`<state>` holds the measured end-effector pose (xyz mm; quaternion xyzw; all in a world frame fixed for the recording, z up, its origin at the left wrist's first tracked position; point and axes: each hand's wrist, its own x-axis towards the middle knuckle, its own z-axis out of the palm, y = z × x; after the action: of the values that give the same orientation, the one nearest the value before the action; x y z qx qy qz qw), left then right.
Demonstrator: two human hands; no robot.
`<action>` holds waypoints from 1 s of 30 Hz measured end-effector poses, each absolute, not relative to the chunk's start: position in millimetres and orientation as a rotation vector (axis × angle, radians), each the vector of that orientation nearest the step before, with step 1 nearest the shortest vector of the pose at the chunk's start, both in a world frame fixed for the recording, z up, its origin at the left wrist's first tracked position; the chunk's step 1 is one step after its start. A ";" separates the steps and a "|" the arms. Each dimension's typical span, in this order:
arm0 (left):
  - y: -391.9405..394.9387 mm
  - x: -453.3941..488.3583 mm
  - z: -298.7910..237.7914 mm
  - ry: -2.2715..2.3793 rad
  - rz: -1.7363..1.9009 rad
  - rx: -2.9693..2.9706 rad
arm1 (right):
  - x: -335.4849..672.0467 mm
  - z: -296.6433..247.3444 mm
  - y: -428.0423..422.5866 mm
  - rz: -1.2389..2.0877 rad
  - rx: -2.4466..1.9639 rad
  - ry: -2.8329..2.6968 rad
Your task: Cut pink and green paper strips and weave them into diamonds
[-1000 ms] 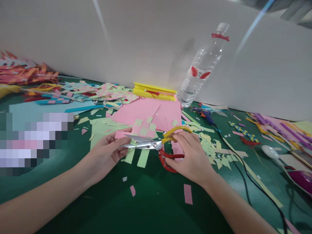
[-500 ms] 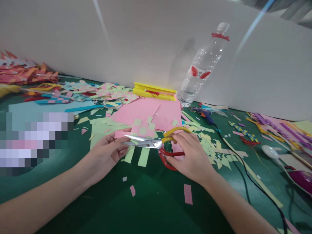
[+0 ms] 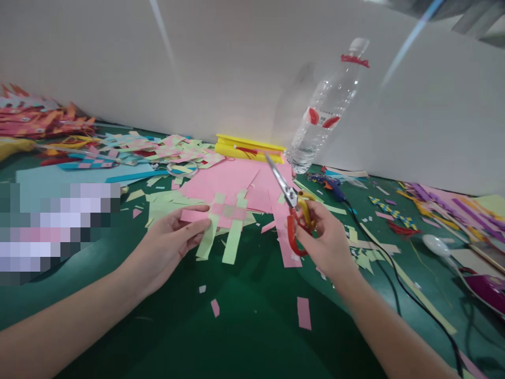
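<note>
Between the thumb and fingers of my left hand (image 3: 179, 231) is a small woven piece of pink and pale green paper strips (image 3: 228, 210). Two green strips hang from it toward me and a pink one runs under my thumb. My right hand (image 3: 325, 237) is closed around the scissors (image 3: 294, 202), which have one red and one yellow handle loop. Their blades are together and point up and away, apart from the woven piece. Beyond my hands lie pink paper sheets (image 3: 236, 176), and a pink strip (image 3: 288, 242) extends down beside the scissors.
A clear plastic bottle (image 3: 325, 110) leans at the wall beside a yellow folded tray (image 3: 252, 147). A glue gun (image 3: 331, 184) trails a black cord across the right side. Paper scraps (image 3: 303, 313) litter the green table (image 3: 252, 337); woven strips (image 3: 169, 147) are heaped at back left.
The scissors have swung from lying across the woven piece to pointing upward, and their blades have closed. My right hand has moved right. My left hand still holds the woven paper.
</note>
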<state>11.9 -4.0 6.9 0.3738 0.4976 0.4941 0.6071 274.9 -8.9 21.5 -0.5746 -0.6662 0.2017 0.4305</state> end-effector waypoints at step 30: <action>-1.3 -1.8 12.8 1.377 1.367 2.621 | 286.7 16.9 3.2 0.602 -1.543 -1.722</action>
<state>-1.8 -1.3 12.8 0.8023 0.4216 0.4184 -0.0595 286.7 3.2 16.9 -0.6006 -0.6703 0.2342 0.3676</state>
